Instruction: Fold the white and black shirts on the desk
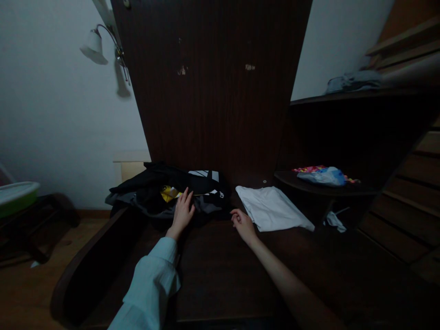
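My left hand (184, 211) lies over the front of a heap of dark clothes (161, 183), its fingers stretched out near a yellow patch (168, 194) in the heap. Black, grey and white printed parts show in the pile. To the right, my right hand (243, 225) is just above the dark wooden desk top (223, 270), fingers curled in at the heap's right end. Whether a bit of dark cloth is inside them is hidden. Close beside that hand, a folded white cloth (275, 208) rests flat on the desk.
A raised side edge (89, 266) bounds the desk on the left. Corner shelves (333, 189) on the right bear a bluish-white plastic bag (323, 176) and folded cloth (354, 81). A wall lamp (94, 47) hangs upper left. A green-and-white basin (17, 199) stands at far left.
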Available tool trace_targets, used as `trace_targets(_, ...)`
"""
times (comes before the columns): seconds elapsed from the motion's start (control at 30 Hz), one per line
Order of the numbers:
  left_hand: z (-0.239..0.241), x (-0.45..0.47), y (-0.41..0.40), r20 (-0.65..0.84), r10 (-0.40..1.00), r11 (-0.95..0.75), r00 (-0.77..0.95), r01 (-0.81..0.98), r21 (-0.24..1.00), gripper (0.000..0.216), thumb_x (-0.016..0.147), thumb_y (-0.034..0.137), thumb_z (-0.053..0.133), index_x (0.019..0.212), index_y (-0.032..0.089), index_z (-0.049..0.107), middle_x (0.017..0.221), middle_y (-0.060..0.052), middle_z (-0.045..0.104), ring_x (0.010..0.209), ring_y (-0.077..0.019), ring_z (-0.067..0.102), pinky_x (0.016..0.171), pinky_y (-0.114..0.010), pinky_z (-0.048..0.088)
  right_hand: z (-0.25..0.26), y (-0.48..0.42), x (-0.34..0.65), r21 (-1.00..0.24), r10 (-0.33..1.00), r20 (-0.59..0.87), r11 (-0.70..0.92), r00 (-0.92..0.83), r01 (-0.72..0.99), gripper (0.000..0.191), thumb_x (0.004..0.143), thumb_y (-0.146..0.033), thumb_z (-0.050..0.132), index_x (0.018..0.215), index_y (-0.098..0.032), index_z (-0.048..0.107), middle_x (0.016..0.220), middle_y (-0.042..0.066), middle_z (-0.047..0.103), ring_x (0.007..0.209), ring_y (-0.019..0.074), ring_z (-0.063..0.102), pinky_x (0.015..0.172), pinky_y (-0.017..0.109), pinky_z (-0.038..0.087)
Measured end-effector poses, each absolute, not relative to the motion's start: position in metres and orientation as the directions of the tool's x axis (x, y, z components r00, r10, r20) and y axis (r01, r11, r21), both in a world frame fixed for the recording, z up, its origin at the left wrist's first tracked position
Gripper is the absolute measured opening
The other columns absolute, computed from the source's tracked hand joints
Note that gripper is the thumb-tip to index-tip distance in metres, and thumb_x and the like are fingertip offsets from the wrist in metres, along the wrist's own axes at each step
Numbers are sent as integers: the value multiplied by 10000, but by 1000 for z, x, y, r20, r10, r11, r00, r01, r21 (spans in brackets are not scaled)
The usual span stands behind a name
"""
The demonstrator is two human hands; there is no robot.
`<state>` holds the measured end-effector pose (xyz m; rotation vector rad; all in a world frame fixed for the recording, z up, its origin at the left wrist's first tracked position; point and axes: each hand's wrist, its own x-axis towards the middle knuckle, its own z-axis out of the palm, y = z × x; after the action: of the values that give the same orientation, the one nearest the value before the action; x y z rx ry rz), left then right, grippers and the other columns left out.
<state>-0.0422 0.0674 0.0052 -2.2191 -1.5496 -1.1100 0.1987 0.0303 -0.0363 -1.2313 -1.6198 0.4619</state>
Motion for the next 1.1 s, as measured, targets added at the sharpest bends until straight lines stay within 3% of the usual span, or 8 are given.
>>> trace_targets(0.1,5,-42,69,673,721,-432,165,867,250,464,759,174,430,1221,142,404,1361,-114,318,1205,-264,330,986,-443,307,-36,30,199,-789,884,467,400,32,466,173,726,-216,362,803,-207,517,595,-28,513,485,117,515,478,231,420)
trace_targets(0.27,5,-42,68,686,708,-448,168,858,252,340,761,170,423,1086,174,523,1374,-95,292,1211,-257,327,987,-446,304,-33,28,199,-816,896,444,388,34,428,156,727,-227,365,788,-211,507,578,-37,509,460,112,510,457,224,413)
trace_targets(0.6,2,-43,72,665,727,-466,170,833,297,424,752,196,448,1173,140,448,1367,-110,313,1198,-274,329,985,-448,303,-34,28,199,-820,898,439,387,30,421,165,719,-238,364,793,-204,507,593,-32,509,466,111,508,462,226,409)
trace_targets(0.77,7,-35,68,692,718,-488,73,762,425,391,720,164,464,1110,154,497,1239,-106,468,1120,-238,419,961,-429,333,-33,27,198,-843,909,415,372,30,389,165,712,-251,364,789,-205,503,597,-32,497,471,111,501,432,217,414)
trace_targets(0.9,13,-23,55,674,738,-489,-15,676,551,248,714,160,468,921,167,604,1041,-85,587,991,-208,520,895,-387,392,-33,27,198,-850,911,411,371,28,374,165,704,-239,365,787,-204,502,584,-38,493,462,107,497,423,212,410)
trace_targets(1.0,15,-13,43,567,824,-459,12,600,655,156,695,163,494,735,165,644,830,-58,642,830,-185,579,801,-331,437,-36,30,199,-848,910,414,375,24,374,203,687,-217,386,850,-202,506,578,-49,488,456,102,492,440,213,412)
trace_targets(1.1,12,-4,32,353,920,-388,170,520,761,119,666,168,533,649,147,649,699,-35,650,691,-153,592,686,-265,455,-39,32,200,-832,895,446,405,23,380,433,652,-192,432,1084,-201,449,625,-52,503,476,97,489,484,219,419)
